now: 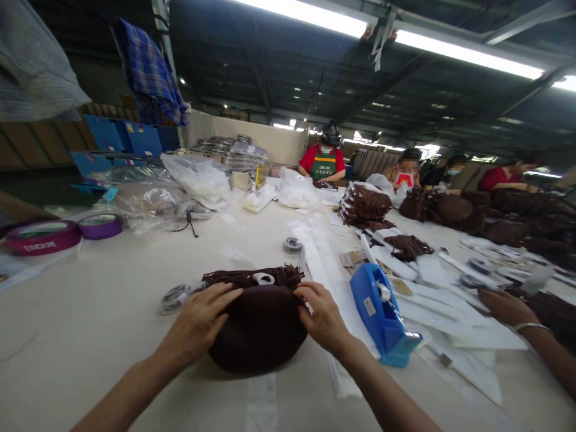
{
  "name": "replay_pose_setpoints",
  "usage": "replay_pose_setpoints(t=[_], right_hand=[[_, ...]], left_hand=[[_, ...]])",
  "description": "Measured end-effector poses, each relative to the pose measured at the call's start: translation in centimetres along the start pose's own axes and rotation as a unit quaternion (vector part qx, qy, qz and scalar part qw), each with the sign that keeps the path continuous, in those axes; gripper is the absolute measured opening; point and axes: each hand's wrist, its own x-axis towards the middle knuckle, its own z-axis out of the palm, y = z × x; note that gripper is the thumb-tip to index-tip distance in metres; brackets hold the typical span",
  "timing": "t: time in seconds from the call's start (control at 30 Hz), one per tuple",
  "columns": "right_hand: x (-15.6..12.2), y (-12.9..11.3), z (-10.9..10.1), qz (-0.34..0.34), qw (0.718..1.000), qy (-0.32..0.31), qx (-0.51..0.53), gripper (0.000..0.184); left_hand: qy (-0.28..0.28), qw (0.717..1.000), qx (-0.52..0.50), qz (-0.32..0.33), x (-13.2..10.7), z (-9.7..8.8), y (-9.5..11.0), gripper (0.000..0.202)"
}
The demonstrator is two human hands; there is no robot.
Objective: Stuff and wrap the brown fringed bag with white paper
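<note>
A dark brown rounded bag (258, 330) stands on the table in front of me, its smooth side facing me. My left hand (202, 315) grips its upper left edge, fingers over the rim. On the upper right edge my right hand (321, 312) holds it with bent fingers; the fingertips are partly hidden behind the rim. Brown fringe (279, 276) lies just behind the bag, with a small white loop (263, 278) on it. Beside my left hand is a clear-wrapped coil (175, 298).
A blue tape dispenser (382, 315) stands right of my hands, near white paper sheets (450, 312). A co-worker's hand (508, 306) reaches in from the right. Tape rolls (99, 227) and plastic bags (198, 180) lie left; stacked brown fringed pieces (364, 204) stand farther back.
</note>
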Motion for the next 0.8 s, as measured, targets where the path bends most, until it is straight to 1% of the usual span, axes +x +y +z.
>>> replay_pose_setpoints(t=[0.03,0.07,0.1,0.13,0.17,0.23,0.3,0.33,0.37,0.4,0.43,0.5,0.57,0.63,0.7,0.77,0.8], right_hand=[[-0.5,1.1,-0.3,0.070,0.997,0.027,0.022,0.026],[-1.2,2.2,-0.5,0.133,0.989,0.052,0.036,0.023],[-2.0,3.1,-0.8,0.183,0.980,0.067,0.048,0.020],[-2.8,3.8,-0.8,0.216,0.972,0.069,0.066,0.019],[-3.5,4.1,-0.7,0.236,0.965,0.059,0.095,0.018],[-4.6,3.8,-0.1,0.262,0.944,0.026,0.197,0.026],[-4.9,2.7,0.8,0.283,0.908,0.004,0.310,0.040],[-4.7,2.2,1.2,0.289,0.892,-0.001,0.348,0.045],[-4.5,1.7,1.4,0.296,0.879,-0.006,0.374,0.047],[-4.3,1.4,1.6,0.303,0.868,-0.012,0.392,0.047],[-4.0,1.2,1.6,0.311,0.859,-0.019,0.407,0.046],[-3.6,1.3,1.5,0.329,0.839,-0.037,0.432,0.045],[-3.4,1.6,1.5,0.342,0.824,-0.044,0.449,0.046],[-3.3,1.9,1.6,0.350,0.818,-0.035,0.455,0.046],[-3.3,2.2,1.9,0.361,0.806,-0.030,0.469,0.047],[-3.2,2.4,2.1,0.372,0.786,-0.037,0.492,0.046],[-3.1,2.5,2.1,0.378,0.777,-0.042,0.502,0.045]], left_hand=[[0.027,0.998,0.000,-0.051,-0.7,-0.5,-1.1,0.035],[0.068,0.991,0.012,-0.114,-1.6,-1.1,-2.1,0.037],[0.101,0.978,0.020,-0.179,-2.7,-1.7,-2.8,0.039],[0.113,0.964,0.011,-0.238,-3.7,-2.1,-3.2,0.040],[0.111,0.952,-0.008,-0.286,-4.6,-2.3,-3.2,0.041],[0.084,0.928,-0.079,-0.355,-6.0,-2.0,-2.3,0.046],[0.057,0.901,-0.176,-0.392,-6.8,-0.8,-0.6,0.055],[0.048,0.886,-0.225,-0.402,-6.9,0.0,0.2,0.062],[0.052,0.872,-0.266,-0.407,-6.9,0.8,0.9,0.068],[0.068,0.860,-0.295,-0.412,-6.8,1.6,1.5,0.070],[0.081,0.849,-0.318,-0.414,-6.6,2.2,1.8,0.069],[0.105,0.825,-0.358,-0.424,-6.1,3.0,2.1,0.058],[0.116,0.786,-0.409,-0.450,-5.3,3.1,2.1,0.047],[0.126,0.730,-0.458,-0.491,-4.4,2.9,2.2,0.043],[0.135,0.676,-0.499,-0.525,-3.6,2.5,2.2,0.042],[0.136,0.641,-0.531,-0.537,-3.1,2.3,2.3,0.038],[0.135,0.634,-0.541,-0.536,-3.0,2.2,2.3,0.035]])
